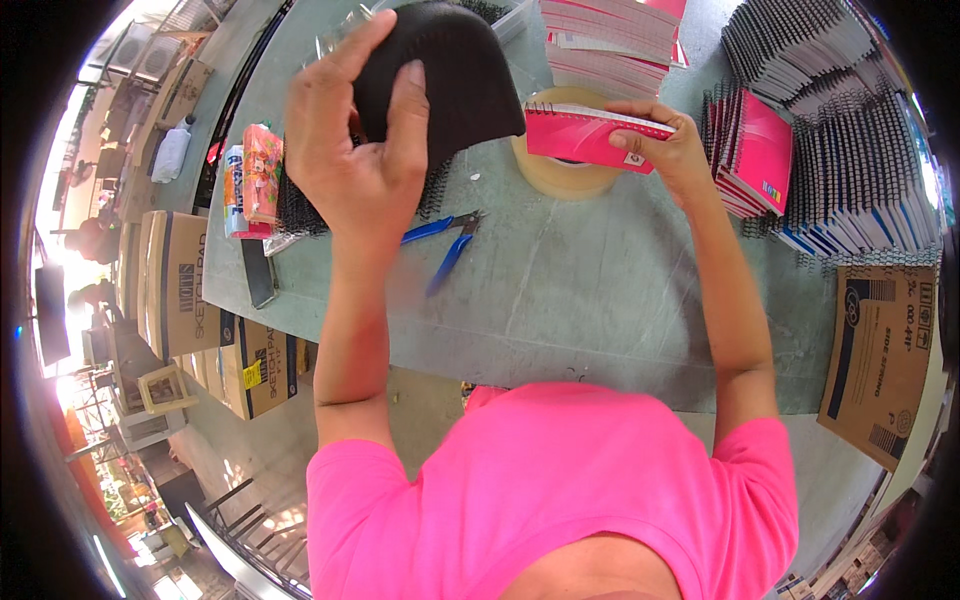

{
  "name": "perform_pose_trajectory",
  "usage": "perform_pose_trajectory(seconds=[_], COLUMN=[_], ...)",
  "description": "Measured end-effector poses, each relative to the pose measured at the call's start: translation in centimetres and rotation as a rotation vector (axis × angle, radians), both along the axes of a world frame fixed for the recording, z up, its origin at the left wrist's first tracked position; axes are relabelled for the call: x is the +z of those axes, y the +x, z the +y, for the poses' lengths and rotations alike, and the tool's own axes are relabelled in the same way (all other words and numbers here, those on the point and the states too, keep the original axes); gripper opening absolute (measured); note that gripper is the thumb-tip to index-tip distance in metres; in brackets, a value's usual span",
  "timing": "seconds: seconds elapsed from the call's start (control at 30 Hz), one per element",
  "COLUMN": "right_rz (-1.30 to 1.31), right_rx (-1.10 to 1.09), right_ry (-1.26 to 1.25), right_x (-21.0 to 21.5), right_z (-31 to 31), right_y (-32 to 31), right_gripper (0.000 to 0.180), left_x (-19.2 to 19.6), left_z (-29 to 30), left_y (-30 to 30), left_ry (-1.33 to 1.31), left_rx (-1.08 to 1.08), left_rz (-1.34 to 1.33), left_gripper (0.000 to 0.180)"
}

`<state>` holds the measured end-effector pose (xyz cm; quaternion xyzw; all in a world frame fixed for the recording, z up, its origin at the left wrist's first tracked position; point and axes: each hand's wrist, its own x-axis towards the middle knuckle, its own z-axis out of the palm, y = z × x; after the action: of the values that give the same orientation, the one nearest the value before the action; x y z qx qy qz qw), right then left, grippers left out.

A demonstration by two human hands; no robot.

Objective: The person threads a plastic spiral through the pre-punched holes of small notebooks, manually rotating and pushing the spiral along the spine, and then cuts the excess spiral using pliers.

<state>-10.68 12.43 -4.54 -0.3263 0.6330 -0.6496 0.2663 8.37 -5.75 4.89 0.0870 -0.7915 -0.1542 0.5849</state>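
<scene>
Close to the camera, my left hand [360, 150] is raised with its thumb against a dark, smooth, rounded black piece [450, 80]; its kind is unclear. At the right, my right hand [665, 150] pinches the right end of a small pink spiral notebook [575, 138], thumb in front and fingers behind. The notebook is held in front of a large roll of clear yellowish tape [565, 185] on the table. Blue-handled pliers [445, 245] lie open on the tabletop, just right of my left forearm.
The grey-green table [540, 290] carries pink notebooks [750, 150], dark spiral-bound stacks [850, 160] at the right and a pile of pink-edged pads [610, 50] at the back. Colourful packets [262, 175] sit at the left. Cardboard boxes [180, 285] stand beyond the left edge, another box [880, 350] at the right.
</scene>
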Motion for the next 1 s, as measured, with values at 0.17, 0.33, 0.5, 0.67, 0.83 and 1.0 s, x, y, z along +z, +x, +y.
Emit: perform_pose_trajectory(seconds=[0.17, 0.33, 0.5, 0.67, 0.83, 1.0], right_rz=[0.088, 0.014, 0.106, 0.128, 0.121, 0.028], right_rx=[-0.001, 0.054, 0.061, 0.071, 0.101, 0.128], right_ry=[0.141, 0.000, 0.060, 0.027, 0.060, -0.020], right_x=[0.2, -0.5, 0.0, -0.4, 0.2, 0.2], right_z=[-0.4, -0.3, -0.6, -0.5, -0.2, -0.1], right_y=[0.4, 0.8, 1.1, 0.8, 1.1, 1.1], right_gripper=[0.030, 0.025, 0.026, 0.027, 0.026, 0.029], left_x=[-4.9, -2.6, -4.5, -4.7, -3.1, -3.5], left_z=[2.6, 1.2, 2.9, 2.3, 2.4, 3.2], left_y=[-0.7, -1.0, -0.7, -1.9, -3.0, -3.5], left_ry=[-0.110, 0.036, -0.079, 0.002, -0.074, -0.035], left_rx=[-0.115, -0.045, -0.243, -0.261, -0.215, -0.203], left_rz=[-0.768, -0.124, -0.599, -0.598, -0.280, -0.361], left_gripper=[0.030, 0.027, 0.028, 0.028, 0.029, 0.026])
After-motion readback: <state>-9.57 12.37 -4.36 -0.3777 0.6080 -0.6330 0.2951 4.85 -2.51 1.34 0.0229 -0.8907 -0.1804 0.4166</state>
